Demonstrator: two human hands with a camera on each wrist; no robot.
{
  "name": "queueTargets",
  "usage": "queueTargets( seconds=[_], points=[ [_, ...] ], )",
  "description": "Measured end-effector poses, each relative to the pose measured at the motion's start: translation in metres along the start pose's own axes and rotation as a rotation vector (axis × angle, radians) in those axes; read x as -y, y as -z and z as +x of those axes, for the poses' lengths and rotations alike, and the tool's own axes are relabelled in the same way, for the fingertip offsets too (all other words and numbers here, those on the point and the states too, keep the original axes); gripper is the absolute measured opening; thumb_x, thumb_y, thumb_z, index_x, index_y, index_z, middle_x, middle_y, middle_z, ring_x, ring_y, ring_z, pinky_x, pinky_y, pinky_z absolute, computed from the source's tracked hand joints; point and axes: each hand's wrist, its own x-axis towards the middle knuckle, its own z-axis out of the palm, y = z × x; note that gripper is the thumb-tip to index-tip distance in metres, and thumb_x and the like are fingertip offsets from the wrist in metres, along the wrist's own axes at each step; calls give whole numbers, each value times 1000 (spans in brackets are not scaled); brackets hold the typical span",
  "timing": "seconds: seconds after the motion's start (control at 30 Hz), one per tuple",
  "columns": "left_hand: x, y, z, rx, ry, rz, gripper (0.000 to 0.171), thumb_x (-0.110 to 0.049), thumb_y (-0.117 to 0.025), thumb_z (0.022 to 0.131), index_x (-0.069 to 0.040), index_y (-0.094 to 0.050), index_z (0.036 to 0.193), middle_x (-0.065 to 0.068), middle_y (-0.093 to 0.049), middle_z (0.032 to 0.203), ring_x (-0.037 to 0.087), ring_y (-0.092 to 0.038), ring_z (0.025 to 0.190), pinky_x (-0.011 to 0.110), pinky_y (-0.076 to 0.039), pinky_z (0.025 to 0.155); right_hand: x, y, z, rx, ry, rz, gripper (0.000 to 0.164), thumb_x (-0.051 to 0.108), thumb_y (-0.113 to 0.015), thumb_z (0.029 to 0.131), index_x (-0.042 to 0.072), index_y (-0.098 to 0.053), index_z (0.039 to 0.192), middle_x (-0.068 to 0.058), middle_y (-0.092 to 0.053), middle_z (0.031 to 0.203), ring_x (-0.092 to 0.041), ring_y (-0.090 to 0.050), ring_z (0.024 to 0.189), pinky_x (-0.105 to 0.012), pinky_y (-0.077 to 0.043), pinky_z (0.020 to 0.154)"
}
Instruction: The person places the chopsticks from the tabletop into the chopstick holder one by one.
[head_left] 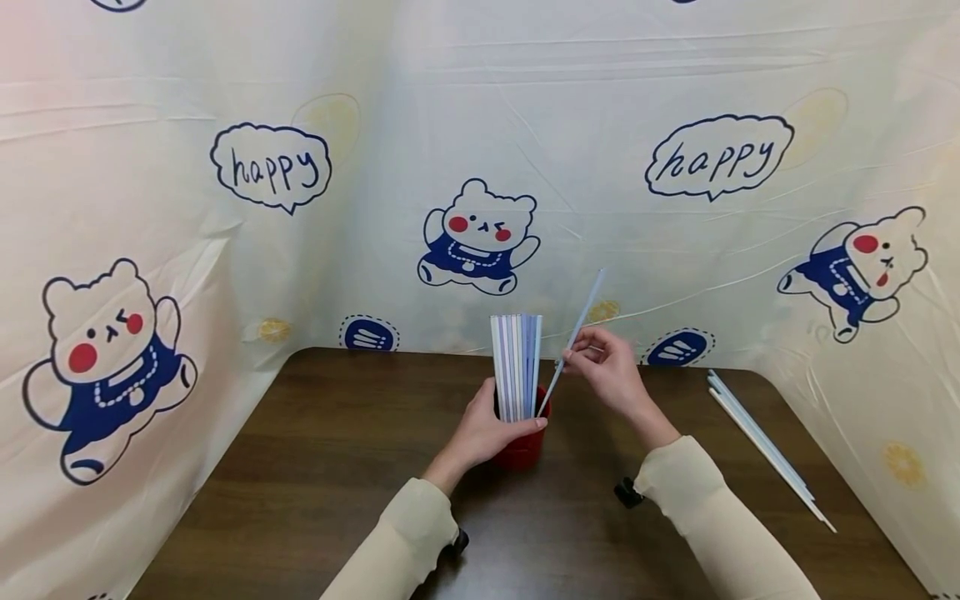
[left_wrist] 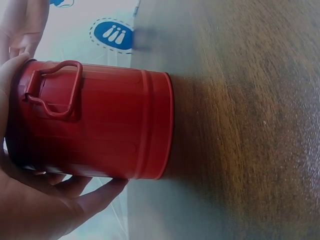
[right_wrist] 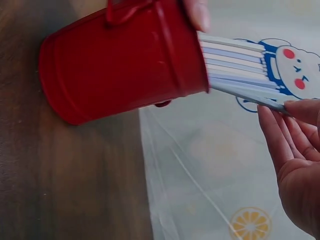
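A red metal bucket (left_wrist: 110, 120) with a small wire handle stands upright on the table. Several thin straight sticks (head_left: 516, 367), white, lilac and pale blue, stand bunched inside it. My left hand (head_left: 487, 429) grips the bucket round its rim, the thumb across the near side. With thumb and fingertips, my right hand (head_left: 609, 371) pinches one pale blue stick (head_left: 581, 321). That stick leans to the right, its lower end at the bucket's mouth; in the right wrist view the stick (right_wrist: 245, 96) reaches the rim beside the others. Its lower tip is hidden.
On the right of the brown wooden table (head_left: 315, 467) lie several loose white and pale blue sticks (head_left: 768, 450), set at a slant. A white printed cloth (head_left: 585, 167) hangs behind the table and at both sides.
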Motion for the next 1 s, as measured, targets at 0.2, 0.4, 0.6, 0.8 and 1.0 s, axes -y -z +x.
queueTargets(
  seconds=[0.2,0.4,0.6,0.8,1.0],
  points=[
    [0,0,1,12,-15,-22,86,-41,-86,81,-17,-38,149,8,-52,145,28,-57,125,57,-44,109,-9,-7,-3,60,-9,-80,18,-5,-70,93,-6,-62,108,-29,-63,97,-39,-72,83,-36,-62,73],
    [3,-1,2,19,-11,-24,87,-40,-86,81,-19,-37,150,6,-50,147,27,-57,125,55,-45,108,-16,-16,-8,69,-29,-206,19,3,-74,93,-2,-66,109,-22,-67,97,-38,-69,86,-30,-60,76],
    [4,0,2,20,-17,-34,85,-37,-86,83,-19,-37,150,7,-50,148,28,-57,126,56,-45,108,-25,-20,-10,74,-27,-316,22,8,-78,91,0,-68,109,-16,-71,98,-28,-67,90,-36,-58,84],
    [3,0,2,22,-41,-47,85,-36,-85,83,-19,-37,151,7,-49,149,29,-57,126,57,-45,108,-30,-23,-12,134,-43,-336,19,9,-78,91,5,-70,108,-10,-71,102,-24,-68,94,-47,-57,89],
    [3,0,2,32,-24,-41,85,-36,-85,83,-22,-36,151,5,-48,150,27,-57,126,56,-46,108,-34,-25,-15,165,-73,-367,15,14,-77,92,8,-71,105,-7,-72,103,-23,-67,95,-45,-57,90]
  ],
)
